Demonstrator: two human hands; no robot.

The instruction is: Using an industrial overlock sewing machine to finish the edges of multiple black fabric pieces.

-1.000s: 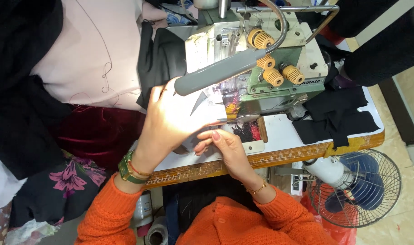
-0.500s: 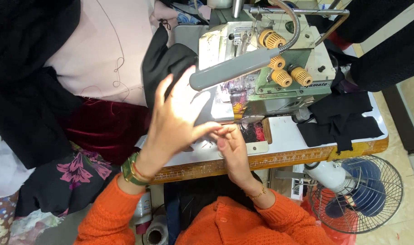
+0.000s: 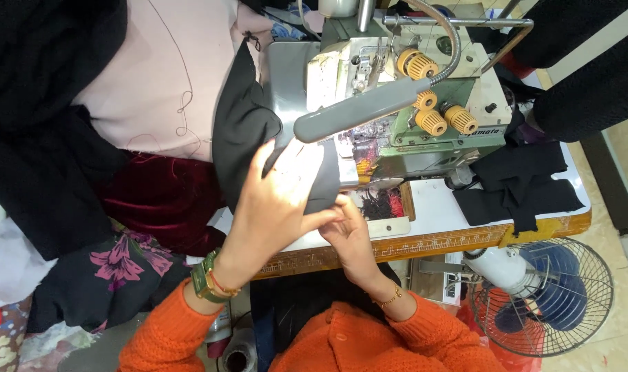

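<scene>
Hands (image 3: 314, 213) together pinch black fabric (image 3: 248, 145) before sewing machine (image 3: 410, 110); fan (image 3: 541, 296) nearby.

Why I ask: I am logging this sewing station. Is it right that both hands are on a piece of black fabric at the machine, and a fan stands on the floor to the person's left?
One detail is wrong. The head view shows the left hand and right hand on the black fabric at the sewing machine, but the fan stands on the floor to the person's right.
</scene>
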